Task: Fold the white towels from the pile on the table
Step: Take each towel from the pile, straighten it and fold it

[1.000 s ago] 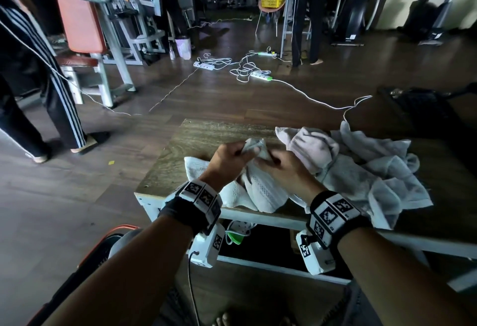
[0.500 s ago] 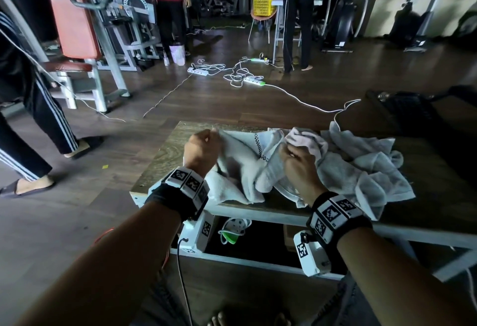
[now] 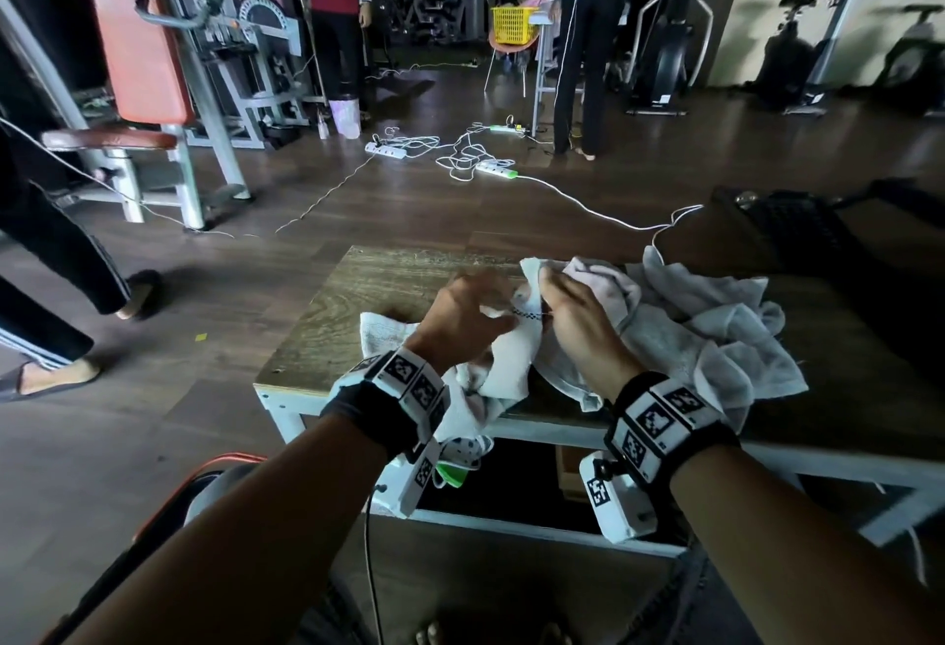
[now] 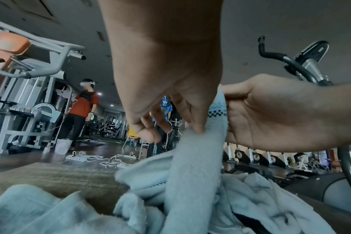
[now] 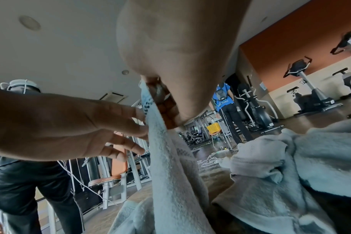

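A white towel with a black checkered band hangs bunched from my right hand, which pinches its upper edge above the wooden table. In the right wrist view the towel drops from my right hand. My left hand is close beside it, fingers fairly straight and just touching the cloth. The left hand holds nothing. The towel's lower part trails over the table's near edge. The crumpled pile of white towels lies just right of my hands.
A dark bag sits at the table's far right. Power strips and white cables lie on the floor beyond. A gym machine stands at left, with a person's legs near it. Two people stand further back by a yellow basket.
My hands spread the towel apart half a second ago and have now come back together. The left hand let go of its corner, and the towel hangs from the right hand.
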The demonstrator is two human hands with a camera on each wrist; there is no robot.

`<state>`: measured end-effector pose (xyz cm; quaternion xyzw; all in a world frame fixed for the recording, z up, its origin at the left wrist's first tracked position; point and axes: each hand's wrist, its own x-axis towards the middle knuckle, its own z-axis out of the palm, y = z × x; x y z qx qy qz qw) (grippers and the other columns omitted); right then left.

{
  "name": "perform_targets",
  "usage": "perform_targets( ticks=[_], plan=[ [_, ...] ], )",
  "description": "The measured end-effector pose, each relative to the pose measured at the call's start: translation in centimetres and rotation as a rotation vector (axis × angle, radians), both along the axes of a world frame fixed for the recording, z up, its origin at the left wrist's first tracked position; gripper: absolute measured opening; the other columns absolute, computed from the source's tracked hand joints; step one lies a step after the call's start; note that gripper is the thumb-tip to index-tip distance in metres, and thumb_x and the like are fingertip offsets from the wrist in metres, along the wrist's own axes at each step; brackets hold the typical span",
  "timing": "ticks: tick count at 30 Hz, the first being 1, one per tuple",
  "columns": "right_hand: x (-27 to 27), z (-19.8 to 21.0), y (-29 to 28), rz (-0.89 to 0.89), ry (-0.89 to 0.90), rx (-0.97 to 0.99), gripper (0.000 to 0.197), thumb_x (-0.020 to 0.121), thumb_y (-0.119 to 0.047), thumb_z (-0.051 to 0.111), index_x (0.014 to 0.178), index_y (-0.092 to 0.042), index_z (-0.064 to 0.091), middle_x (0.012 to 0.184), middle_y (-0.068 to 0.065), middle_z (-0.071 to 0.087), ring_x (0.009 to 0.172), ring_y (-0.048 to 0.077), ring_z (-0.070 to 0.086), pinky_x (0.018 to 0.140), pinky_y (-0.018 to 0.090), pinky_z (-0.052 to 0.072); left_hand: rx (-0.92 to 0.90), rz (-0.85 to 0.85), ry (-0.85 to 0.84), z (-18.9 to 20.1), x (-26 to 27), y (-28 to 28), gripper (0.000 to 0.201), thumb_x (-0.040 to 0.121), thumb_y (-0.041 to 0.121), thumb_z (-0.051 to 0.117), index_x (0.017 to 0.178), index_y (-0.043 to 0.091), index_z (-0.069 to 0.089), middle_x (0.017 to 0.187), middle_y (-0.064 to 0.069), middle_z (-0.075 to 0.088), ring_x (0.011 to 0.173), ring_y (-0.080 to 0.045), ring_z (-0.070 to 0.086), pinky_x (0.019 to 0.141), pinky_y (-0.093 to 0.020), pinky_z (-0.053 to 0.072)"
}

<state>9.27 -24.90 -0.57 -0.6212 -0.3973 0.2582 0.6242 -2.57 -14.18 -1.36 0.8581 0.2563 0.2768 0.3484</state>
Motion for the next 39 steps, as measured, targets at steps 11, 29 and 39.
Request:
perform_targets(
  ticks=[11, 29, 39],
  plan=[
    [-0.6, -1.8, 1.0, 0.112, -0.197, -0.043, 0.027, 0.084, -0.035, 0.076, 0.105, -0.023, 0.063, 0.102, 0.0, 0.074, 0.099, 0.018, 0.069, 0.094, 0.048, 0.053, 0.012, -0.139, -0.033, -0.3, -0.7, -1.0, 0.03, 0.074, -0.005, 0.073, 0.089, 0.019, 0.062, 0.079, 0.014, 0.058, 0.066, 0.012, 0.058, 0.061, -0.02, 0.046],
    [0.1, -1.2, -1.4, 0.032, -0.35, 0.054, 0.006, 0.092, -0.021, 0.068, 0.095, -0.016, 0.068, 0.084, -0.002, 0.071, 0.076, 0.007, 0.064, 0.07, 0.014, 0.046, 0.02, 0.001, -0.035, -0.8, -1.0, -1.6, 0.055, 0.086, 0.055, 0.052, 0.058, 0.008, 0.052, 0.048, -0.007, 0.047, 0.043, -0.018, 0.042, 0.045, -0.038, 0.039],
    [1.8, -0.7, -2.5, -0.138, -0.439, 0.174, 0.009, 0.091, -0.007, 0.066, 0.085, -0.001, 0.068, 0.073, 0.013, 0.062, 0.066, 0.009, 0.053, 0.062, 0.021, 0.041, 0.091, 0.089, -0.019, -1.3, -0.8, -1.0, 0.038, 0.091, 0.023, 0.062, 0.055, 0.025, 0.05, 0.045, 0.012, 0.047, 0.043, 0.002, 0.05, 0.048, -0.014, 0.033]
  ],
)
